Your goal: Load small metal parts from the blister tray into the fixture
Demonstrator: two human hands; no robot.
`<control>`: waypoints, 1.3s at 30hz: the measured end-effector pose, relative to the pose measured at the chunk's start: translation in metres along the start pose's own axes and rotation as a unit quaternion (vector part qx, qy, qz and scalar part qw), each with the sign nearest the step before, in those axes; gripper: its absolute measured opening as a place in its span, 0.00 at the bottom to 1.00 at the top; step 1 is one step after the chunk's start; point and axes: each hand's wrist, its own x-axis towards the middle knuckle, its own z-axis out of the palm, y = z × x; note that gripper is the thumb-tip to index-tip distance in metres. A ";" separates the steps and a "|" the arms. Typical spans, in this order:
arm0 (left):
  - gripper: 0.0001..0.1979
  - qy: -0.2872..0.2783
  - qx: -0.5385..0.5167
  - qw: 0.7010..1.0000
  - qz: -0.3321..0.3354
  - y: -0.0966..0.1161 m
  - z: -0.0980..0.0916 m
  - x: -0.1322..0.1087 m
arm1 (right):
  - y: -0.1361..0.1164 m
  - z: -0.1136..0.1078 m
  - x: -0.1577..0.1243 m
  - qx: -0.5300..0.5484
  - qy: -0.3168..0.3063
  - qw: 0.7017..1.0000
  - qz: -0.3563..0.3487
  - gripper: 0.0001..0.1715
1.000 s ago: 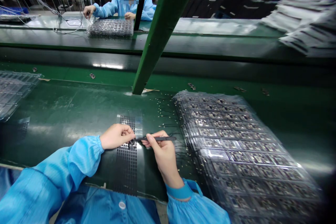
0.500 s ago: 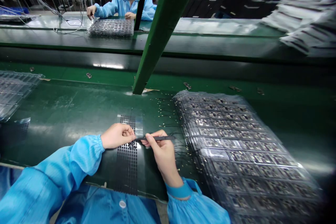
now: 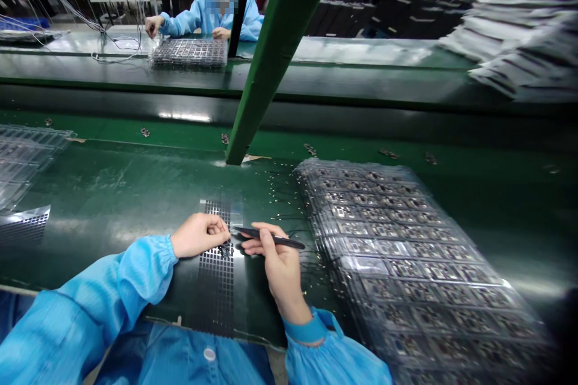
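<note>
Right hand (image 3: 282, 271) pinches black tweezers (image 3: 271, 236), tips pointing left just beside the left hand (image 3: 198, 236), whose fingers curl down over a dark perforated grid sheet (image 3: 217, 277) on the green bench mat (image 3: 112, 192); can't tell if that hand holds anything. Small dark parts (image 3: 224, 249) sit on the grid right at those fingers. Stacked clear trays of small components (image 3: 406, 252) lie just right of the right hand.

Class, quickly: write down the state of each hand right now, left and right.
Left hand: curled closed; anything held is hidden.
Right hand: closed, holding black tweezers.
</note>
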 end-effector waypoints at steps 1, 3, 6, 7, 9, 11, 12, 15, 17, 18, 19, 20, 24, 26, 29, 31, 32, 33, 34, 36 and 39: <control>0.05 -0.001 0.002 1.000 -0.001 0.001 0.000 0.000 | 0.000 0.001 -0.001 0.001 -0.020 1.000 0.006 0.24; 0.06 -0.004 0.009 1.000 0.002 0.001 0.000 -0.001 | -0.001 0.003 -0.002 -0.011 -0.057 0.998 0.009 0.26; 0.06 -0.003 0.023 1.000 0.014 0.001 0.001 -0.002 | -0.003 0.004 -0.003 -0.059 -0.095 0.994 -0.004 0.21; 0.07 -0.001 0.029 0.999 0.017 0.001 0.002 -0.002 | -0.003 0.004 -0.003 -0.074 -0.102 0.992 -0.010 0.19; 0.08 0.004 0.041 0.999 0.021 -0.001 0.002 -0.002 | -0.004 0.004 -0.002 -0.093 -0.114 0.989 -0.020 0.16; 0.09 0.009 0.050 0.998 0.022 -0.003 0.003 -0.002 | -0.003 0.004 -0.002 -0.097 -0.121 0.987 -0.030 0.14; 0.09 0.011 0.054 0.998 0.025 -0.003 0.003 -0.002 | -0.003 0.004 -0.002 -0.099 -0.123 0.987 -0.035 0.13; 0.09 0.006 0.060 0.997 0.049 -0.004 0.003 -0.003 | -0.001 0.005 -0.003 -0.113 -0.114 0.986 -0.047 0.10; 0.08 -0.004 0.061 0.996 0.069 -0.003 0.004 -0.004 | 0.000 0.007 -0.004 -0.122 -0.094 0.987 -0.053 0.09; 0.08 -0.007 0.063 0.995 0.079 -0.002 0.004 -0.004 | 0.001 0.007 -0.005 -0.128 -0.084 0.987 -0.056 0.09; 0.08 -0.008 0.067 0.994 0.086 -0.002 0.004 -0.004 | 0.001 0.008 -0.005 -0.137 -0.077 0.986 -0.060 0.08; 0.08 -0.007 0.073 0.993 0.092 -0.001 0.004 -0.005 | 0.001 0.009 -0.006 -0.149 -0.073 0.984 -0.064 0.08; 0.07 0.001 0.081 0.993 0.086 -0.001 0.004 -0.004 | -0.001 0.008 -0.005 -0.161 -0.093 0.981 -0.060 0.08; 0.07 0.002 0.078 0.994 0.082 -0.002 0.004 -0.004 | -0.003 0.007 -0.004 -0.142 -0.111 0.983 -0.045 0.08; 0.06 0.000 0.081 0.993 0.089 -0.003 0.004 -0.004 | -0.003 0.007 -0.002 -0.136 -0.118 0.983 -0.038 0.07; 0.06 0.001 0.080 0.993 0.089 -0.003 0.005 -0.005 | -0.003 0.007 -0.002 -0.141 -0.114 0.983 -0.040 0.07; 0.06 0.001 0.075 0.993 0.087 -0.002 0.005 -0.005 | -0.003 0.006 -0.002 -0.136 -0.116 0.983 -0.038 0.08; 0.06 0.001 0.068 0.994 0.083 -0.002 0.004 -0.005 | -0.003 0.006 -0.002 -0.127 -0.122 0.984 -0.034 0.09; 0.07 0.000 0.059 0.995 0.076 -0.002 0.004 -0.005 | -0.004 0.006 -0.001 -0.114 -0.130 0.984 -0.029 0.10; 0.07 -0.004 0.040 0.997 0.061 -0.002 0.002 -0.004 | -0.006 0.005 -0.001 -0.088 -0.144 0.986 -0.020 0.11; 0.08 -0.014 0.029 0.998 0.050 -0.002 0.001 -0.003 | -0.008 0.003 0.000 -0.072 -0.147 0.986 -0.011 0.10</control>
